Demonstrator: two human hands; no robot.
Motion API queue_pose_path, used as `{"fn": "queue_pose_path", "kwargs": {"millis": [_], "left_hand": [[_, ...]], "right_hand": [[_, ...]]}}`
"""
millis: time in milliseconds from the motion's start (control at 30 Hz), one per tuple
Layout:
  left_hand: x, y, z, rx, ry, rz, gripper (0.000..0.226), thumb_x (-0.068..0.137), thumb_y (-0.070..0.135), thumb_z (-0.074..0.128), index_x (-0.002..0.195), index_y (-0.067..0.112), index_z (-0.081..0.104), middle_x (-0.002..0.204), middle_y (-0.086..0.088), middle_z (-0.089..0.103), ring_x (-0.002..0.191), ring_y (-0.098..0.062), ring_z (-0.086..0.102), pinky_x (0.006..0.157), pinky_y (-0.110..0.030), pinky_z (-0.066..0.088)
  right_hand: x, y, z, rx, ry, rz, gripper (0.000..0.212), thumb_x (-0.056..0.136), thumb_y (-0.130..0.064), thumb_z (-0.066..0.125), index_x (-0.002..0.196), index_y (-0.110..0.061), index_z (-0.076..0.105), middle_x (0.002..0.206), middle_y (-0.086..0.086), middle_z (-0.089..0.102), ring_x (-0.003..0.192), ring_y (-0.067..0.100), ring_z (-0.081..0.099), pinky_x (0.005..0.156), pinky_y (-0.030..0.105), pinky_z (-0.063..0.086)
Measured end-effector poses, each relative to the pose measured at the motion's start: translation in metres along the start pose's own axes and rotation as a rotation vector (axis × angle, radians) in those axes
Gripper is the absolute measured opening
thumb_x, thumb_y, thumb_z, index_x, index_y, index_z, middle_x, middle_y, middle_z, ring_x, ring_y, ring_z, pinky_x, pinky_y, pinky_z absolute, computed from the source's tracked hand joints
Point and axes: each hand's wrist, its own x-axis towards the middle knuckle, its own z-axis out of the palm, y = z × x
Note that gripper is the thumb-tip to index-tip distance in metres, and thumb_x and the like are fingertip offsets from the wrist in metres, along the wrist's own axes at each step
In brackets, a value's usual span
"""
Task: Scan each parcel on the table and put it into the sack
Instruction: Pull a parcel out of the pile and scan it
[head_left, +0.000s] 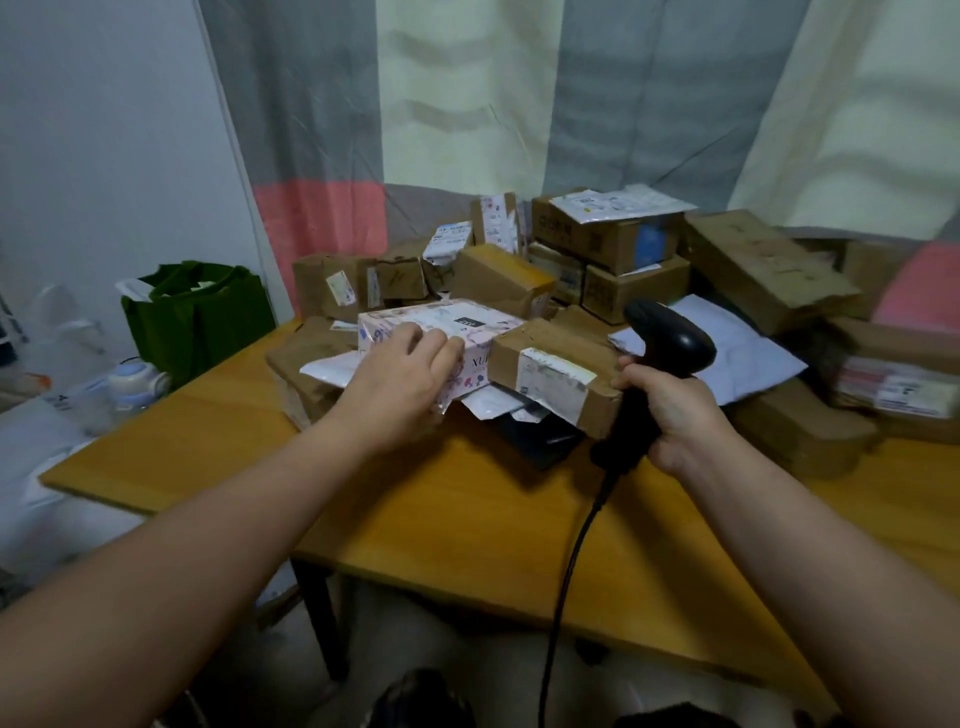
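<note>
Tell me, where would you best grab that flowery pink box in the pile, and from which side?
Probably its near left corner, coming from above on the left, as the left hand does now. The flowery pink box lies flat on top with that end free, while a brown parcel crowds its right end and more parcels stand behind it.

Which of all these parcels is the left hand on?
The white box printed with pink flowers. The left hand holds it; nearly all the others are plain brown cardboard. The right hand holds the scanner.
</note>
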Motion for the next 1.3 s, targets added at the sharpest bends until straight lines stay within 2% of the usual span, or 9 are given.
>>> {"fn": "queue_pose_path", "kwargs": {"millis": [233, 400, 533, 633, 867, 967, 1033, 1167, 1300], "left_hand": [[-0.03, 0.077, -0.005, -0.166, -0.157, -0.04, 0.07, 0.081, 0.03, 0.07, 0.14, 0.01, 0.039, 0.131, -0.008, 0.048, 0.122, -0.03, 0.041, 0.093, -0.035, 0.045], [-0.05, 0.097, 0.009, -0.21, -0.169, -0.088, 0.072, 0.066, 0.032, 0.083, 0.127, 0.007, 0.053, 0.117, -0.013, 0.057, 0.11, -0.033, 0.051, 0.087, -0.043, 0.052], [-0.07, 0.099, 0.011, -0.252, -0.165, -0.061, 0.074, 0.079, 0.07, 0.048, 0.125, 0.013, 0.055, 0.117, -0.008, 0.056, 0.106, -0.026, 0.052, 0.087, -0.04, 0.045], [-0.068, 0.092, 0.004, -0.444, -0.164, -0.334, 0.072, 0.086, 0.071, 0.032, 0.132, 0.019, 0.05, 0.131, -0.004, 0.05, 0.121, -0.023, 0.044, 0.098, -0.04, 0.034], [-0.051, 0.068, 0.013, -1.037, -0.458, -0.996, 0.125, 0.063, 0.062, 0.077, 0.152, 0.017, 0.002, 0.156, -0.013, 0.017, 0.14, -0.036, 0.025, 0.112, -0.052, 0.029], [-0.052, 0.066, 0.027, -1.247, -0.391, -1.176, 0.14, 0.038, 0.061, 0.089, 0.146, 0.019, 0.011, 0.147, -0.009, 0.034, 0.128, -0.032, 0.045, 0.102, -0.051, 0.044], [-0.054, 0.068, 0.033, -1.229, -0.356, -1.231, 0.141, 0.026, 0.067, 0.089, 0.141, 0.018, 0.025, 0.144, -0.006, 0.039, 0.123, -0.028, 0.05, 0.098, -0.048, 0.049], [-0.058, 0.087, 0.025, -1.329, -0.181, -1.181, 0.127, 0.043, 0.05, 0.089, 0.14, 0.025, 0.011, 0.143, -0.007, 0.037, 0.127, -0.026, 0.044, 0.104, -0.046, 0.043], [-0.059, 0.084, 0.023, -1.515, 0.045, -1.131, 0.113, 0.076, 0.006, 0.078, 0.151, 0.029, -0.004, 0.15, -0.003, 0.037, 0.132, -0.019, 0.042, 0.107, -0.037, 0.037]], "right_hand": [[-0.034, 0.017, -0.054, -0.058, 0.102, 0.1, 0.022, 0.084, -0.003, 0.065, 0.105, -0.008, 0.067, 0.097, 0.012, 0.067, 0.083, 0.029, 0.066, 0.073, 0.043, 0.057], [-0.046, 0.031, -0.068, -0.258, 0.107, 0.018, 0.024, 0.082, -0.001, 0.065, 0.106, -0.004, 0.061, 0.09, 0.013, 0.062, 0.078, 0.027, 0.061, 0.07, 0.039, 0.052], [-0.054, 0.046, -0.066, -0.473, 0.059, -0.099, 0.019, 0.077, -0.006, 0.073, 0.092, -0.009, 0.063, 0.086, 0.011, 0.062, 0.08, 0.027, 0.059, 0.07, 0.037, 0.049], [-0.059, 0.053, -0.053, -0.649, 0.019, -0.299, 0.018, 0.073, -0.017, 0.079, 0.082, -0.023, 0.064, 0.091, 0.006, 0.068, 0.091, 0.024, 0.063, 0.08, 0.042, 0.054], [-0.07, 0.087, -0.019, -0.808, -0.113, -0.398, 0.024, 0.076, -0.03, 0.075, 0.073, -0.008, 0.065, 0.065, 0.007, 0.061, 0.065, 0.021, 0.058, 0.059, 0.031, 0.041], [-0.064, 0.092, -0.025, -0.663, -0.079, -0.338, 0.026, 0.077, -0.025, 0.072, 0.07, -0.001, 0.065, 0.063, 0.013, 0.065, 0.06, 0.019, 0.058, 0.061, 0.033, 0.044], [-0.064, 0.087, -0.031, -0.589, -0.055, -0.324, 0.024, 0.08, -0.018, 0.07, 0.06, -0.009, 0.061, 0.048, -0.005, 0.062, 0.048, 0.004, 0.055, 0.055, 0.023, 0.046], [-0.067, 0.08, -0.037, -0.587, -0.091, -0.31, 0.026, 0.086, -0.015, 0.068, 0.062, -0.013, 0.058, 0.039, -0.012, 0.052, 0.043, -0.002, 0.051, 0.042, 0.01, 0.033], [-0.064, 0.084, -0.036, -0.572, -0.071, -0.317, 0.027, 0.085, -0.016, 0.069, 0.059, -0.014, 0.058, 0.046, -0.008, 0.052, 0.039, -0.003, 0.049, 0.039, 0.008, 0.032]]}}
